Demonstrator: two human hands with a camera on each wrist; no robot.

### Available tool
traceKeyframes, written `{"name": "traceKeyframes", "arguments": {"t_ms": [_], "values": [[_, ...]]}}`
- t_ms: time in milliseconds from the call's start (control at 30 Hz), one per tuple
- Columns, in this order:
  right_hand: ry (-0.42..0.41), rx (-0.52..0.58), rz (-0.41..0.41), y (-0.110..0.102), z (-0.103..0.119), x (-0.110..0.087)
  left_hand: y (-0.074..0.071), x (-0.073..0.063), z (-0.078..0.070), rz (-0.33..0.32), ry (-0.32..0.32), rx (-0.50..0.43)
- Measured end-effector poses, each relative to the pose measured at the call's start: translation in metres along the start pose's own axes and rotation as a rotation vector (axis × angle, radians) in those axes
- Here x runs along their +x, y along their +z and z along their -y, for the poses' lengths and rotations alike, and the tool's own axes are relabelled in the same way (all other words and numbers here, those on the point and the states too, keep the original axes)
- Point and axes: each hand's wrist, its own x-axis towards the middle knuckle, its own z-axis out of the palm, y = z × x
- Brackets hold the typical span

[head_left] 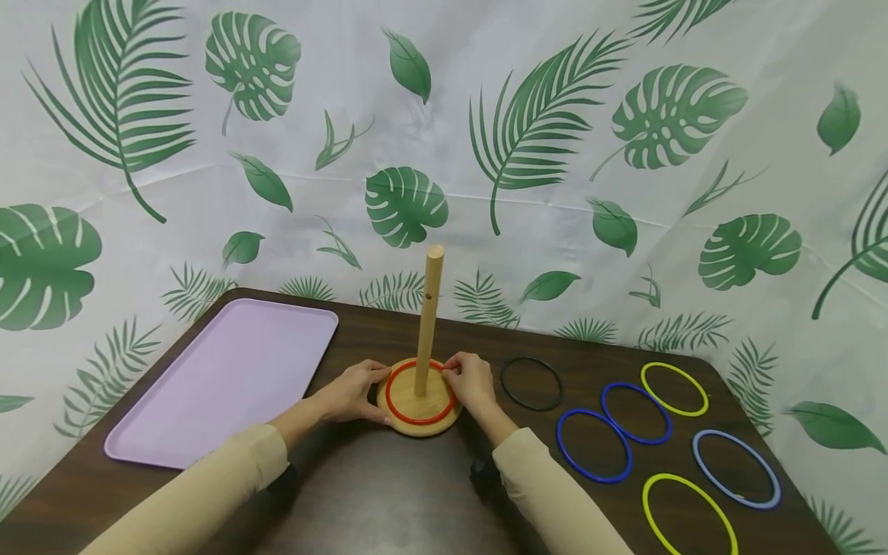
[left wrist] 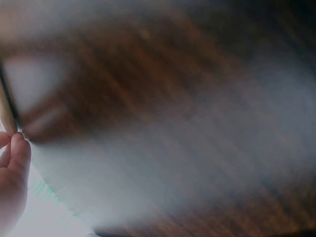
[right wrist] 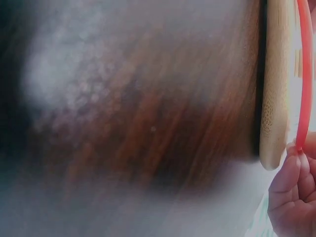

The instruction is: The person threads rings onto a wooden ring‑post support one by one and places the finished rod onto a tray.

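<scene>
A round wooden peg stand (head_left: 405, 395) rests on the table with its post (head_left: 431, 316) upright. Around the post lies a red ring (head_left: 419, 422), low over the base. My left hand (head_left: 350, 391) grips the base's left edge, thumb at the front and fingers farther back. In the left wrist view, fingertips (left wrist: 19, 148) meet the edge of the wood. On the other side, my right hand (head_left: 473, 381) pinches the red ring's right side between thumb and fingers. The right wrist view shows the ring (right wrist: 306, 74) slightly apart from the wooden base (right wrist: 276, 98) beside it.
A lilac tray (head_left: 236, 370) lies at the table's left. To the right are a black ring (head_left: 505, 387), two overlapping blue rings (head_left: 563, 447), two yellow rings (head_left: 647, 501) and a light blue ring (head_left: 701, 462). A leaf-patterned curtain (head_left: 444, 139) hangs behind the table.
</scene>
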Motion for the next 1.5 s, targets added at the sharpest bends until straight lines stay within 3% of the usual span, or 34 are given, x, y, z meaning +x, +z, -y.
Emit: {"name": "traceKeyframes", "arguments": {"t_ms": [1200, 1500], "values": [[0.023, 0.007, -0.017, 0.0023, 0.0017, -0.0017, -0.0003, -0.0004, -0.0048, 0.015, -0.041, -0.036], [0.025, 0.074, -0.035, -0.0009, -0.0050, -0.0039, -0.0001, -0.0015, -0.0048, 0.015, -0.051, -0.037]]}}
